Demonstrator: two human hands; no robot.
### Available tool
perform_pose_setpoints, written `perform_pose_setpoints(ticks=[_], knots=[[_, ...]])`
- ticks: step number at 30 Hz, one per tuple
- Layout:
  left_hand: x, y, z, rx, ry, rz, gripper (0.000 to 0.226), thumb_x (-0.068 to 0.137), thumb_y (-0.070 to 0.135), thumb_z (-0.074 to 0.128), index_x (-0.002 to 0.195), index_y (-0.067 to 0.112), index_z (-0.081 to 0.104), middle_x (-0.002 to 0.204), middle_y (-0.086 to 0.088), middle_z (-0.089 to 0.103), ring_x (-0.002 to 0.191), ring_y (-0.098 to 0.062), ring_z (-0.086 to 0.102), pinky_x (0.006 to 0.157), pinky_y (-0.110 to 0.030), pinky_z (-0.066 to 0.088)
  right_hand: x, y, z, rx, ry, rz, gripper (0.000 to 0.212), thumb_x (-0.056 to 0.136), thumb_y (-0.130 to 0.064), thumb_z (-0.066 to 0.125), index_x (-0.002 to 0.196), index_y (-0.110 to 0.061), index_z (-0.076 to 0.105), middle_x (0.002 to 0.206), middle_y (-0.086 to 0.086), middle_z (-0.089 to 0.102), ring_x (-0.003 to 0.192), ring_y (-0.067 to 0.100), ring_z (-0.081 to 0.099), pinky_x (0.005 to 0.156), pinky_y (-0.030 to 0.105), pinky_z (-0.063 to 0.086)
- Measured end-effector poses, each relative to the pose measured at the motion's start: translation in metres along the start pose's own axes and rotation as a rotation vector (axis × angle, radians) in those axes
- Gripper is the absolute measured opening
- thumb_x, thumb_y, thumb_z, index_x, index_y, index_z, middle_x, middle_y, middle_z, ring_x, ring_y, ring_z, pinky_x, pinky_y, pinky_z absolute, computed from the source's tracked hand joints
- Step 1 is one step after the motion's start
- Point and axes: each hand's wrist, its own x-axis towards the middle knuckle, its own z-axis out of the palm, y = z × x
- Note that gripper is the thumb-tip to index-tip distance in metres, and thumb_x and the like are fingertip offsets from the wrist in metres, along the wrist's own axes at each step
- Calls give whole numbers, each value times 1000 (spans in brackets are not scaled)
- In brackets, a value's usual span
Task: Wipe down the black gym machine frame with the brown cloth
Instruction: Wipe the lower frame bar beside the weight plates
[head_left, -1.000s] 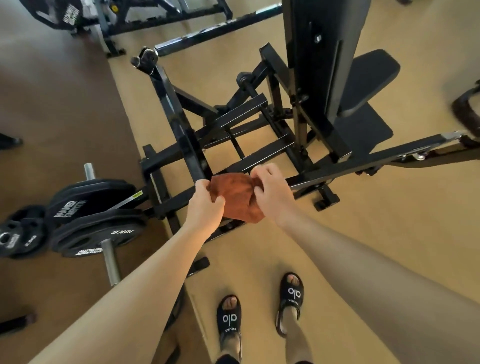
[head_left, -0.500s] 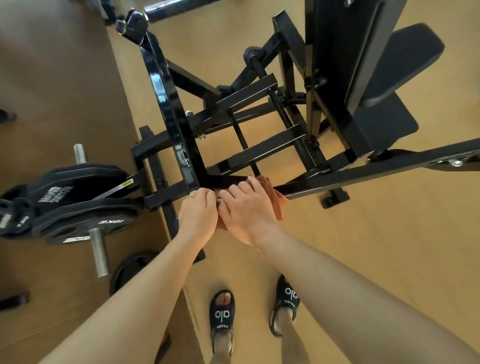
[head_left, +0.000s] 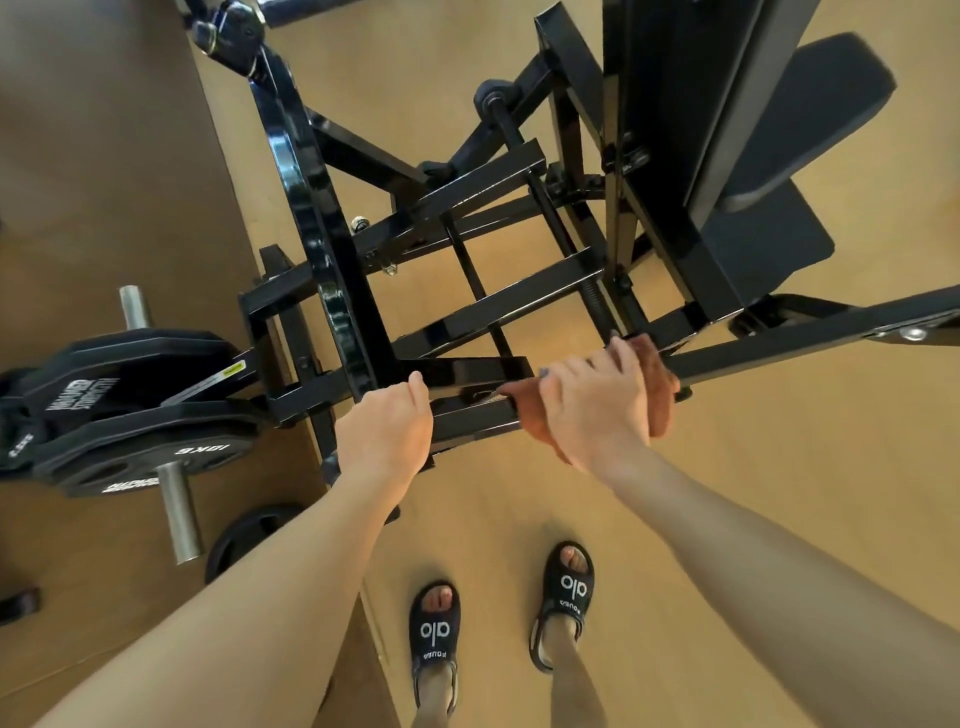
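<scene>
At the left, 10KG weight plates (head_left: 130, 436) sit on a steel peg, close beside the black gym machine frame (head_left: 332, 291). The left hand (head_left: 387, 434) rests on the near crossbar, fingers curled loosely together, holding nothing. To its right, the right hand (head_left: 597, 410) presses the brown cloth (head_left: 660, 384) onto the near bar, fingers straight and slightly spread. Wiping looks barely begun: far rails, uprights and the right arm remain. Bare floor to the right gives room; crossbars crowd the far side.
</scene>
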Motion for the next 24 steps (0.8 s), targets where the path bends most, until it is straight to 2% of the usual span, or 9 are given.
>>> perform_pose_setpoints(ticks=[2,3,5,6,10,15,19,22,24], knots=[[-2,-2,3,-60,46,-14,31,109,25,41,134,13,55,85,7,57,72,-12,62,57,-24,50,-4,-47,3,72,27,-94,55,109,-40,24,90,-24,73,91,-5,76,93,20,68,115,45,34],[-2,-3,4,-77,75,-16,29,110,29,39,116,13,62,82,6,61,74,-14,66,63,-27,54,-5,-68,5,114,42,-124,56,110,-39,24,87,-24,72,88,-5,75,90,19,68,114,44,36],[1,-5,9,-181,180,-46,47,111,37,30,83,15,62,70,5,61,68,-15,67,67,-31,54,-7,-95,8,169,53,-156,58,110,-39,23,83,-23,72,86,-4,75,87,18,67,113,42,37],[1,-5,9,-215,196,-71,53,111,38,28,78,15,62,67,5,60,66,-15,66,67,-32,53,-6,-98,9,175,53,-182,58,110,-39,24,84,-23,73,87,-4,75,87,19,68,112,42,37],[2,-7,10,-218,159,-51,56,111,38,27,78,12,64,67,2,61,66,-15,64,72,-37,56,5,-42,7,109,12,-351,58,110,-42,23,88,-24,73,91,-5,77,86,17,70,100,39,44],[2,-8,11,-210,142,-15,53,111,41,29,74,17,59,66,5,60,64,-8,62,71,-34,55,13,34,3,-17,-20,-127,59,109,-45,22,88,-25,73,86,-10,75,82,13,67,102,38,40],[1,-7,7,-220,120,-16,50,110,41,30,74,19,57,68,6,59,64,-4,59,69,-27,49,6,-15,-3,12,-43,3,54,108,-43,21,91,-25,70,90,-7,72,91,18,65,112,42,34],[2,-7,7,-186,124,-1,49,110,41,28,77,19,57,69,8,59,64,-4,59,67,-27,49,-3,-70,-8,167,-72,-144,50,106,-43,22,91,-25,65,92,-4,70,91,19,64,112,44,34],[2,-7,8,-210,136,-9,47,110,42,28,77,22,55,69,9,58,64,-5,59,66,-27,49,-6,-87,-11,212,-115,-279,48,104,-46,22,103,-22,64,102,-2,69,99,21,62,115,46,31]])
